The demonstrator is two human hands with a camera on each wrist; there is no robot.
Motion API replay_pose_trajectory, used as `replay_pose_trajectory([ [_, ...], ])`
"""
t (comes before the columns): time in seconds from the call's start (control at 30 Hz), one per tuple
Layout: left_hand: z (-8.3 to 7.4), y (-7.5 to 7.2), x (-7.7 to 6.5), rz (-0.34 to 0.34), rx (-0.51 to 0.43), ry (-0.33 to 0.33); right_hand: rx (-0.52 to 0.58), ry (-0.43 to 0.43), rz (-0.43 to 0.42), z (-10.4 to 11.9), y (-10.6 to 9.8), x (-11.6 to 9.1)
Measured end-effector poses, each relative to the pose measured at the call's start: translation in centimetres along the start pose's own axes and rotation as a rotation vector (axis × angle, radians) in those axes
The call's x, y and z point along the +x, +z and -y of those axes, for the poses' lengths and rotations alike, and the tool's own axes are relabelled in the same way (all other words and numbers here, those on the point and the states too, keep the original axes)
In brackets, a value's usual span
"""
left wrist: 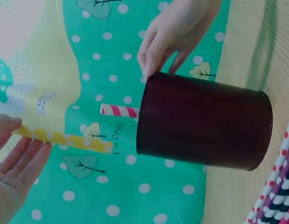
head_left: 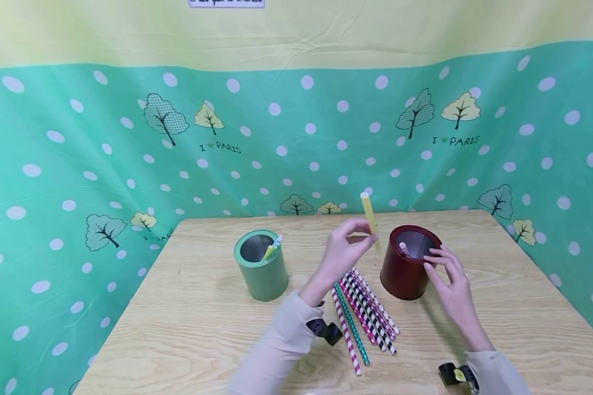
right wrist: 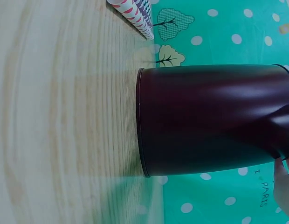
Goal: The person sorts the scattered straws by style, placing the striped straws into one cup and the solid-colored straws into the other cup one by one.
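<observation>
Straw (left wrist: 79, 142), dotted yellow, is pinched in the left hand (head_left: 345, 247) beside a dark red can (head_left: 404, 274). The right hand (head_left: 453, 282) rests relaxed fingers against its rim.

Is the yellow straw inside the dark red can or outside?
Outside: the left hand holds the yellow straw in the air, apart from the dark red can.

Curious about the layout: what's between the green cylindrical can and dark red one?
Head view: the left hand, pinching a yellow straw, and far ends of patterned straws.
</observation>
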State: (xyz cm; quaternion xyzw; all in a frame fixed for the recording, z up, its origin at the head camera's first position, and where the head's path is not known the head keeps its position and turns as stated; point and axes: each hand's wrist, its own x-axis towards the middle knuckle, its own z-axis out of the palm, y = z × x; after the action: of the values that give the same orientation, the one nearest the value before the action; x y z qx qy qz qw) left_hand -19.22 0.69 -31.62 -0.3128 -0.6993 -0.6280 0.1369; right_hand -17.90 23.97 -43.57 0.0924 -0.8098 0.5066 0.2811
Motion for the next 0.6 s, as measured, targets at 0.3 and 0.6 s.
replay_pose_trajectory([
  [0.3,0.3,1.4,0.5,-0.043,-0.032,0.018,0.007,-0.008,-0.004,-0.1,0.1,0.0],
  [0.6,1.3,3.0,0.9,-0.103,-0.007,-0.016,-0.013,0.009,-0.001,0.0,0.0,0.0],
])
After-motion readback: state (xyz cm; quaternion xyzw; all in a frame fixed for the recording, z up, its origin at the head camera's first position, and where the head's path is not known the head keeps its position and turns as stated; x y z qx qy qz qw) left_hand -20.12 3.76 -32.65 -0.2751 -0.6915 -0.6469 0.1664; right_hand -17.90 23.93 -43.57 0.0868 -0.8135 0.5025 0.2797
